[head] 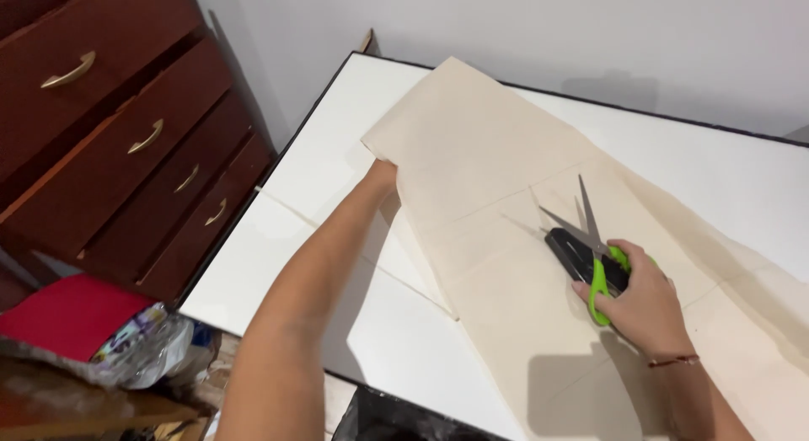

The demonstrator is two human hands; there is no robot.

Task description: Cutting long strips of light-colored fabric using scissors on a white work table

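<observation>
Right hand (642, 299) clenched through green-handled scissors (583, 239), blades agape over cream fabric (497, 197) on white table (320, 163); left hand (383, 173), fingers hidden under the far edge, so cloth between may slacken and the cut wander.

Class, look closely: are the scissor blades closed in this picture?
No, the scissors in the right hand have their blades spread apart over the cream fabric.

Dark wooden drawer chest (126, 129) beside white table (320, 163), grey wall (590, 28)
</observation>
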